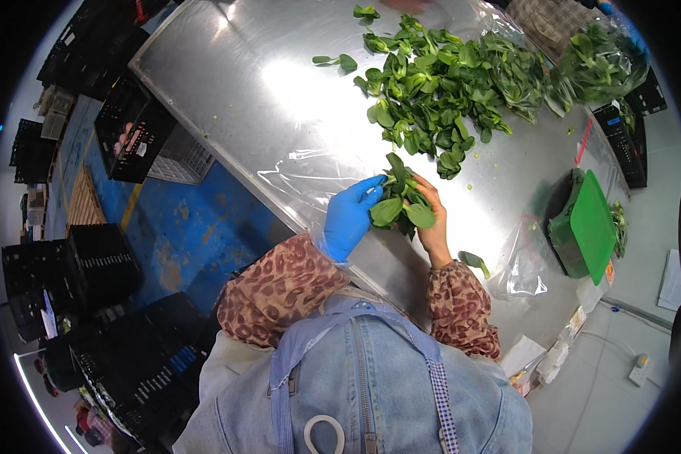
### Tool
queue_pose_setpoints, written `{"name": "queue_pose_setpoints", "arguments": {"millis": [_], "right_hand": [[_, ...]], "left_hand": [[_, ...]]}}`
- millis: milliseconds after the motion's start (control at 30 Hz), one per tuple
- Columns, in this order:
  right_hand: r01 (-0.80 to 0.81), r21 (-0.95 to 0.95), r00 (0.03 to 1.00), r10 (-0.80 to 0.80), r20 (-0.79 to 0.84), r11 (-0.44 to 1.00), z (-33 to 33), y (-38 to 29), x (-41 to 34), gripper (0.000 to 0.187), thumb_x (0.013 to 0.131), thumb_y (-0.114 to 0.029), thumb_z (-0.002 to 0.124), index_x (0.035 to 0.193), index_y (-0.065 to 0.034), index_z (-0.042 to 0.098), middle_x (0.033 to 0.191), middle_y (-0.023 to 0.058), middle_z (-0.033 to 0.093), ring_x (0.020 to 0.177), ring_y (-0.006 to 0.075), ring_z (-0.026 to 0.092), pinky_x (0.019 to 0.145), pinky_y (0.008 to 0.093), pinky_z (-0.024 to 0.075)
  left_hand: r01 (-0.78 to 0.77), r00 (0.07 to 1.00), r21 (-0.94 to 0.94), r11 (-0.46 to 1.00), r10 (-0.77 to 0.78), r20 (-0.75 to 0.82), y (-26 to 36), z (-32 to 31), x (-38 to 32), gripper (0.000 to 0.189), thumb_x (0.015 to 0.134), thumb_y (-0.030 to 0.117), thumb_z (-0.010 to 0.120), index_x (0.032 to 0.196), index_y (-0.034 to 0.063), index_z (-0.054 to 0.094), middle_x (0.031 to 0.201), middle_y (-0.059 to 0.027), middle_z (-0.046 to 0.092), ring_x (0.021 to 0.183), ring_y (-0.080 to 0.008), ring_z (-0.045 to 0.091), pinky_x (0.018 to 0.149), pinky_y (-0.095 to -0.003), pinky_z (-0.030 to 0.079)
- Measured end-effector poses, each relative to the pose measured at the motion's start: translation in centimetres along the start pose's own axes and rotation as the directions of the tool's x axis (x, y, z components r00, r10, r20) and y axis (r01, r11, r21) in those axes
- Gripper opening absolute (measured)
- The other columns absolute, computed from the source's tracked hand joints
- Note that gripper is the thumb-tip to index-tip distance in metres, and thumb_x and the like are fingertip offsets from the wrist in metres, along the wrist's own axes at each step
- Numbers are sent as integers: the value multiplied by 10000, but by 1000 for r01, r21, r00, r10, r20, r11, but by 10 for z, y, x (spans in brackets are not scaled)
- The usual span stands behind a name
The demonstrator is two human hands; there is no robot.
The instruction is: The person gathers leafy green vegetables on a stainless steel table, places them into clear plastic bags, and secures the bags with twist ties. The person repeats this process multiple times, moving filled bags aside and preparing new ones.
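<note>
Between both hands, just above the near part of the metal table [244, 96], is a bunch of leafy greens [402, 204] that looks like small pak choi. My left hand [349, 213], in a blue glove, grips the bunch from the left. My bare right hand [436, 221] wraps its right side, with some fingers hidden behind leaves. A clear plastic bag [301, 176] lies flat to the left of the gloved hand. Beyond my hands spreads a loose heap of the same greens [431, 85]. A single leafy sprig [474, 262] rests beside my right sleeve.
Filled clear bags of greens [601, 62] stand at the far right. A green plastic container [583, 227] sits near the right edge, with another clear bag [522, 261] beside it. Black crates [139, 133] stand on the blue floor [204, 227] at left. A digital scale [621, 136] is at right.
</note>
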State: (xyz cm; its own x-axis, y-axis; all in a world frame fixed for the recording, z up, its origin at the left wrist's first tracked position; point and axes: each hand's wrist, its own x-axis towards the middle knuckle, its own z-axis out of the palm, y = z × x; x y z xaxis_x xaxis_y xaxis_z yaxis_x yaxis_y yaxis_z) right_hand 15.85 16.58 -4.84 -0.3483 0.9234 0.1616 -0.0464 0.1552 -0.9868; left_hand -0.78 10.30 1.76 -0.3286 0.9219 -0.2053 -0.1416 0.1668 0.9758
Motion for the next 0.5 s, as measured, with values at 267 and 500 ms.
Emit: {"name": "queue_pose_setpoints", "arguments": {"millis": [267,500], "right_hand": [[38,-546,995,-84,-59,837,25,-29,12,369,751,-49,637,1120,-60,649,1288,143,551,1135,335,554,939,376,459],[-48,-564,986,-50,-157,824,22,-22,22,366,727,-122,694,1089,-72,666,1251,93,586,1095,300,578,909,359,470]], "left_hand": [[-229,941,476,849,318,-116,-11,10,-4,299,931,248,591,1216,166,633,940,-157,685,786,-265,687,685,-335,522],[-5,998,790,613,46,-30,-28,-1,-4,442,927,255,570,1362,235,492,806,-154,660,640,-348,626,580,-400,490]]}}
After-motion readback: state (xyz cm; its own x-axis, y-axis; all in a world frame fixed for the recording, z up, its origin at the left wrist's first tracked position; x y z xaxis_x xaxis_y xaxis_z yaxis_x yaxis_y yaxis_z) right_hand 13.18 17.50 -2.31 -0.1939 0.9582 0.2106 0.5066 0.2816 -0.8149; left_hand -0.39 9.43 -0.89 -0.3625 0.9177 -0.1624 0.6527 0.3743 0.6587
